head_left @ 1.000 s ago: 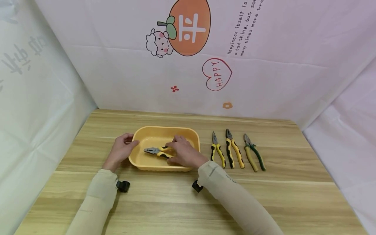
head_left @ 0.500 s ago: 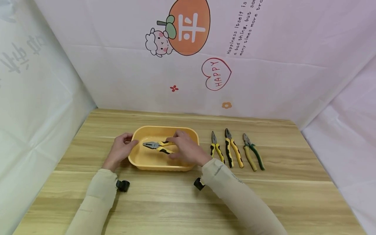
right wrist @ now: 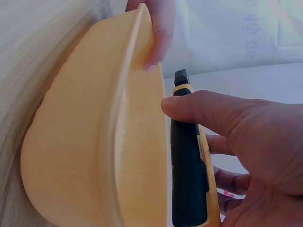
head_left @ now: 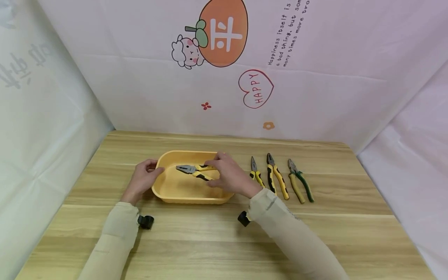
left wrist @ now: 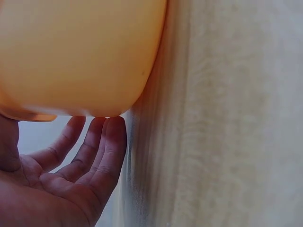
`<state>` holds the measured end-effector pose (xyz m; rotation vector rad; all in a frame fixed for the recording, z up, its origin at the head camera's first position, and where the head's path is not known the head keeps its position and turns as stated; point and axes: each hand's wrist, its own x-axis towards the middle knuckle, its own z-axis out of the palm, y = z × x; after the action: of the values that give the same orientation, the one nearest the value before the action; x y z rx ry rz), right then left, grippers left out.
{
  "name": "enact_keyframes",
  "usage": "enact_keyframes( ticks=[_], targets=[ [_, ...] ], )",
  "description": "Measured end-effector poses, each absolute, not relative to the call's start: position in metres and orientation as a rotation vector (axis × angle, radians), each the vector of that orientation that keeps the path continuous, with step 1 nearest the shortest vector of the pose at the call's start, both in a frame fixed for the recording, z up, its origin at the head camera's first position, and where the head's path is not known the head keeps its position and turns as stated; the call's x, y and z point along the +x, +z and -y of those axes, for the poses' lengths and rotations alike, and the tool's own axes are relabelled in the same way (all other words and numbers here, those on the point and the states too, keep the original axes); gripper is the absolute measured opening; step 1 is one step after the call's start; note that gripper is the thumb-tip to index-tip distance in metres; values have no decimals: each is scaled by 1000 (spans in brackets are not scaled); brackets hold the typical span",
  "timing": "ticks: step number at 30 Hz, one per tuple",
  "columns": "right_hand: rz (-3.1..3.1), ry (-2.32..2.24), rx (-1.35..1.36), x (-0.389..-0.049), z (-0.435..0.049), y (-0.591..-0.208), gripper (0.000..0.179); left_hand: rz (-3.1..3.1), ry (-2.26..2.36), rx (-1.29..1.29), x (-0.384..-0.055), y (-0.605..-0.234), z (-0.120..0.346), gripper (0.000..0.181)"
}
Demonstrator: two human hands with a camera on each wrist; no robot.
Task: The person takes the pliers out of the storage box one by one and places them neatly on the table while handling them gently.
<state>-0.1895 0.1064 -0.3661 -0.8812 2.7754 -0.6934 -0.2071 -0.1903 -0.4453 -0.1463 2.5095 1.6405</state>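
Observation:
My left hand (head_left: 142, 179) grips the left end of a yellow plastic basin (head_left: 171, 192), thumb over the rim. In the left wrist view its fingertips (left wrist: 116, 125) press the basin's outer wall (left wrist: 85, 56). With my right hand (head_left: 231, 175) I hold a pair of combination pliers (head_left: 189, 169) by its yellow-and-black handles. The metal head points left, over the basin. From the right wrist, one black-and-yellow handle (right wrist: 188, 165) shows at rim height beside the basin (right wrist: 75, 127), the thumb (right wrist: 189, 106) lying across it. The rest of the pliers is hidden there.
Right of the basin, three more pliers lie in a row on the wooden table (head_left: 196, 241): yellow-black needle-nose pliers (head_left: 253, 165), yellow-black combination pliers (head_left: 279, 179) and pliers with green and tan handles (head_left: 296, 182). A white printed cloth (head_left: 168, 101) stands behind the table.
My right hand has lifted the combination pliers up from inside the basin and shifted rightward. The left hand stays on the basin's end.

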Motion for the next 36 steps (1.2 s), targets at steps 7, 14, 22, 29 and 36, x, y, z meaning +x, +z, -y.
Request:
enact_keyframes(
  ticks=[7, 14, 22, 29, 36],
  targets=[
    [-2786, -701, -817, -188, -119, -359, 61, -2502, 1648, -136, -206, -447, 191, 49],
    [-2804, -683, -770, -188, -132, -354, 62, -2491, 1654, -143, -206, -446, 192, 48],
    [-2827, -715, -725, -187, -151, -350, 62, -2501, 1636, -141, -206, -446, 192, 48],
    [-2854, -698, -678, -185, -170, -349, 61, -2499, 1642, -142, -205, -443, 190, 48],
    [-2922, -673, -679, -187, -189, -352, 59, -2495, 1637, -149, -206, -442, 190, 49]
  ],
)
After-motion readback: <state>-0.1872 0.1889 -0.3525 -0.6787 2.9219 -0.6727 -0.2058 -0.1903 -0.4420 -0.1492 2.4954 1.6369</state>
